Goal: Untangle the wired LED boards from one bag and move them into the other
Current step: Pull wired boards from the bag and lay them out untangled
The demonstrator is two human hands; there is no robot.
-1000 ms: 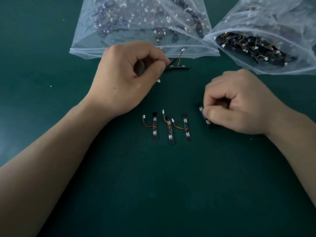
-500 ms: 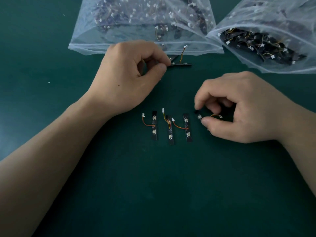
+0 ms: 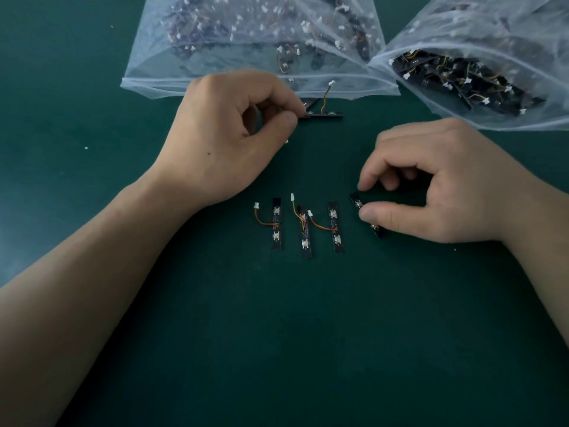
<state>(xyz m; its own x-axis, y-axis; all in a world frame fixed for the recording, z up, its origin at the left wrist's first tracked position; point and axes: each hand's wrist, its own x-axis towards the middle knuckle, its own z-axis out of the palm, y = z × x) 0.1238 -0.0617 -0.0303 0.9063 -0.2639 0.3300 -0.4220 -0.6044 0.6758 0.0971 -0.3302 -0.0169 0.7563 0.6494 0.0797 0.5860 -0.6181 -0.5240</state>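
We work over a dark green table [image 3: 277,334] with both hands closed on something. Our left hand [image 3: 228,143] pinches the left end of the far board [image 3: 331,115] between thumb and forefinger, the other fingers curled in. That board lies flat just in front of the mouth of the left bag [image 3: 184,72]. Its long axis runs left to right, so it sticks out to the right of our fingertips, and its wire [image 3: 324,101] rises away from us to the bag's edge. A second dark strip seems to angle out from under it, though we cannot tell whether the two are caught together. Our right hand [image 3: 446,186] holds the slanted board [image 3: 356,201] low on the table, thumb on its middle and forefinger at its far end. It runs near to far with the far end leaning left. Just to its left sits the row of three boards [image 3: 305,241], all lined up near to far with their wires curling off to the left. What matters next, we judge, is that slant. The slanted board needs only a small turn to match the row, and our right hand is the nearer one for it. That hand is also the closer one to the right bag [image 3: 523,41], which lies far right with its mouth towards us.
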